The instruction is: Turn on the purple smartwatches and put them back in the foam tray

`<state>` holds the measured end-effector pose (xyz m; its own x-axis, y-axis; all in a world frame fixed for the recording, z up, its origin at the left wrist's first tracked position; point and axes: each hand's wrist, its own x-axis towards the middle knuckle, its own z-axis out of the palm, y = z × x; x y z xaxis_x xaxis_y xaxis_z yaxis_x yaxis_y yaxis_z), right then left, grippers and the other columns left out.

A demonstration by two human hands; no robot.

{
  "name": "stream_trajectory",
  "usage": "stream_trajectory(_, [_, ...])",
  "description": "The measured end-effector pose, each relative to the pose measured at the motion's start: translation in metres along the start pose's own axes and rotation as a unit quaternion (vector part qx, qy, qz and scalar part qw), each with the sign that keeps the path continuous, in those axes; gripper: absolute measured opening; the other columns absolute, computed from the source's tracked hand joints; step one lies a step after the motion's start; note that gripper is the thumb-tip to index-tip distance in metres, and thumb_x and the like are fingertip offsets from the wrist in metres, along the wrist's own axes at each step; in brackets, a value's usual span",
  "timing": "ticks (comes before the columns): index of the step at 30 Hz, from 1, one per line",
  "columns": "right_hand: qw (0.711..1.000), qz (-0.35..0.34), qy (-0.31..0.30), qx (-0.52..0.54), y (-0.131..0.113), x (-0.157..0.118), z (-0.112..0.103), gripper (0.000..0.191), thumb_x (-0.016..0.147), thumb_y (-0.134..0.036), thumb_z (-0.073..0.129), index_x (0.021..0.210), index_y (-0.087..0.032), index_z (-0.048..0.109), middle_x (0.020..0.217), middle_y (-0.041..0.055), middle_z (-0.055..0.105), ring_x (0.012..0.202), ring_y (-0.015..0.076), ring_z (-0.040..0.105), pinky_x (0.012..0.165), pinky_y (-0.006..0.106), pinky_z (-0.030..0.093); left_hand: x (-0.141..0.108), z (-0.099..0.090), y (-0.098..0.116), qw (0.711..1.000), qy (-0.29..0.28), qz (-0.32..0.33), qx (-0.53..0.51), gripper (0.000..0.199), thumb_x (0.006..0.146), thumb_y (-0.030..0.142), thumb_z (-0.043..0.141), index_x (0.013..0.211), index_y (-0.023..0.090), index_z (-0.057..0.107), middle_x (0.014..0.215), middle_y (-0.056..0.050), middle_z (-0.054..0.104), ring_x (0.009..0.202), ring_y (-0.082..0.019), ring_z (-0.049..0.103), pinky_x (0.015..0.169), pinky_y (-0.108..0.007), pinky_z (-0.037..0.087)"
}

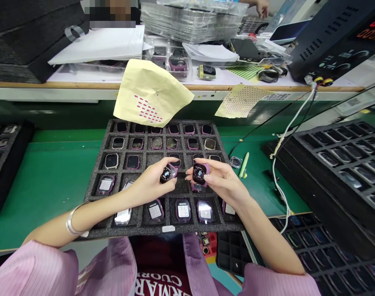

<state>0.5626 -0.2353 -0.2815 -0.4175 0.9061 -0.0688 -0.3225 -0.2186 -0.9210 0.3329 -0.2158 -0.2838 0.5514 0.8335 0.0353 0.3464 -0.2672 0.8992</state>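
A black foam tray (169, 229) lies on the green bench, its compartments holding square watches with purple or silver cases. My left hand (155, 179) is closed on a purple watch (167, 174) above the tray's middle, and its lit screen shows a blue symbol. Just to the right, my right hand (221, 179) grips a second purple watch (200, 173) with a similar lit screen. The two held watches are apart. In the tray's front row, several watches (183, 209) carry white text on their screens or labels.
Yellow sticker sheets (150, 92) hang from the shelf edge (202, 87). At the right are a green pen (244, 165), a white cable (278, 181) and stacked foam trays (317, 185). Another foam tray (11, 176) stands at the left. Behind the shelf is a person's hand (262, 8).
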Motion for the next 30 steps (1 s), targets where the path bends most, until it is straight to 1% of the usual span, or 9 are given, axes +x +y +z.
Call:
stream_trajectory(3, [1.000,0.003,0.010,-0.011,-0.0003,0.0002,0.0000,0.035,0.081,-0.017,0.072,0.115,-0.023,0.068,0.104,0.0081,0.073,0.092,0.0223,0.070,0.085,0.034,0.052,0.0008,-0.0019,-0.0013,1.000,-0.004,0.000,0.006,0.037,0.081,0.020,0.054,0.117,0.017,0.051,0.103,-0.005,0.064,0.099,-0.022,0.059,0.089,-0.034,0.045])
stream_trajectory(7, [1.000,0.003,0.019,-0.020,-0.0009,-0.0004,0.0011,0.035,0.081,-0.018,0.072,0.115,-0.023,0.068,0.103,0.0077,0.073,0.091,0.0225,0.070,0.085,0.034,0.052,0.0007,-0.0035,-0.0004,1.000,0.024,0.012,0.011,0.037,0.081,0.018,0.054,0.118,0.016,0.050,0.110,-0.007,0.063,0.107,-0.022,0.057,0.093,-0.034,0.043])
stream_trajectory(11, [1.000,0.001,0.022,-0.023,-0.0014,-0.0019,0.0041,0.035,0.081,-0.019,0.072,0.115,-0.023,0.067,0.102,0.0075,0.073,0.090,0.0223,0.071,0.085,0.035,0.052,-0.0017,-0.0054,0.0040,0.999,0.048,0.024,-0.009,0.041,0.082,0.017,0.053,0.123,0.016,0.047,0.116,-0.008,0.061,0.102,-0.019,0.058,0.092,-0.032,0.044])
stream_trajectory(15, [0.999,0.004,0.023,-0.029,-0.0021,-0.0024,0.0071,0.035,0.079,-0.017,0.072,0.113,-0.022,0.068,0.101,0.0079,0.074,0.090,0.0219,0.071,0.083,0.033,0.052,-0.0027,-0.0046,0.0028,0.999,0.034,0.033,-0.007,0.040,0.081,0.016,0.053,0.121,0.017,0.048,0.114,-0.007,0.061,0.107,-0.020,0.056,0.095,-0.032,0.043])
stream_trajectory(19, [0.999,0.013,0.031,-0.035,-0.0027,-0.0022,0.0072,0.037,0.079,-0.019,0.073,0.115,-0.021,0.067,0.100,0.0083,0.074,0.088,0.0237,0.071,0.079,0.035,0.054,-0.0003,-0.0008,-0.0019,0.999,0.019,0.024,-0.017,0.045,0.084,0.022,0.053,0.128,0.016,0.042,0.121,-0.009,0.059,0.114,-0.022,0.054,0.098,-0.034,0.041])
stream_trajectory(22, [0.999,0.017,0.031,-0.032,-0.0023,-0.0019,0.0057,0.038,0.078,-0.021,0.073,0.116,-0.021,0.067,0.101,0.0091,0.073,0.088,0.0246,0.071,0.079,0.036,0.054,0.0008,0.0004,-0.0022,1.000,0.010,0.016,-0.019,0.049,0.084,0.024,0.054,0.130,0.016,0.041,0.121,-0.010,0.059,0.108,-0.021,0.056,0.096,-0.035,0.042])
stream_trajectory(25, [0.999,0.020,0.027,-0.030,-0.0017,-0.0018,0.0045,0.035,0.079,-0.019,0.073,0.113,-0.021,0.068,0.099,0.0084,0.074,0.086,0.0240,0.071,0.079,0.036,0.053,0.0002,-0.0012,-0.0003,1.000,0.001,0.003,-0.015,0.043,0.082,0.020,0.054,0.124,0.017,0.047,0.110,-0.006,0.062,0.098,-0.020,0.059,0.091,-0.034,0.045])
stream_trajectory(27, [0.999,0.021,0.031,-0.030,-0.0017,-0.0020,0.0043,0.035,0.079,-0.020,0.072,0.114,-0.021,0.068,0.099,0.0086,0.074,0.086,0.0246,0.071,0.078,0.036,0.054,-0.0005,-0.0031,0.0010,1.000,0.010,-0.004,-0.024,0.041,0.081,0.018,0.054,0.122,0.017,0.049,0.105,-0.005,0.063,0.094,-0.020,0.061,0.088,-0.033,0.046])
stream_trajectory(30, [0.999,0.015,0.033,-0.029,-0.0023,-0.0024,0.0046,0.036,0.079,-0.020,0.073,0.114,-0.021,0.068,0.101,0.0091,0.073,0.089,0.0255,0.071,0.078,0.037,0.053,-0.0005,-0.0059,0.0020,0.999,0.035,-0.010,-0.039,0.047,0.082,0.018,0.053,0.128,0.016,0.045,0.104,-0.006,0.063,0.093,-0.019,0.061,0.088,-0.033,0.047])
